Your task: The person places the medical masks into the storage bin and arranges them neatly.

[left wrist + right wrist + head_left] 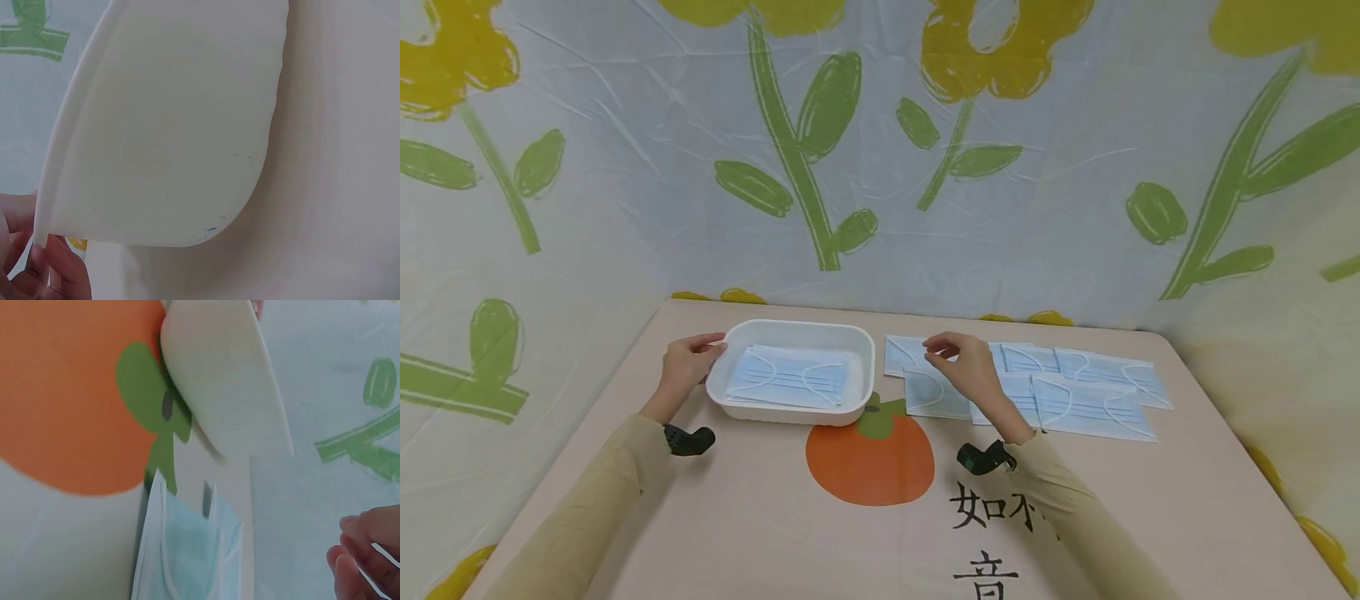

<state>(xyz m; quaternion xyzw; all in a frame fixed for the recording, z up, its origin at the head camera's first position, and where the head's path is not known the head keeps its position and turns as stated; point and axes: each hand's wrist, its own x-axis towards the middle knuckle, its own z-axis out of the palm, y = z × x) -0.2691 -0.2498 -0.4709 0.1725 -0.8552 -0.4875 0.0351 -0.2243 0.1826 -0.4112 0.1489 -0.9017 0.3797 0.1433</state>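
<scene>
My left hand (685, 368) pinches the left rim of a white plastic basin (867, 367); the left wrist view shows its fingers (69, 265) on both sides of the edge. Blue face masks (788, 379) with white ear loops lie flat inside the basin. Over the left part of several more blue face masks (1093, 407) spread on the table, my right hand (967, 367) hovers with bent fingers. Nothing shows between its thumb and fingers in the right wrist view, where the masks (187, 547) lie to its left.
The pale table cover (745, 517) bears a printed orange persimmon (868, 462) and black characters (985, 575). Behind the table hangs a flowered cloth (647, 167). A dark device is worn at each wrist.
</scene>
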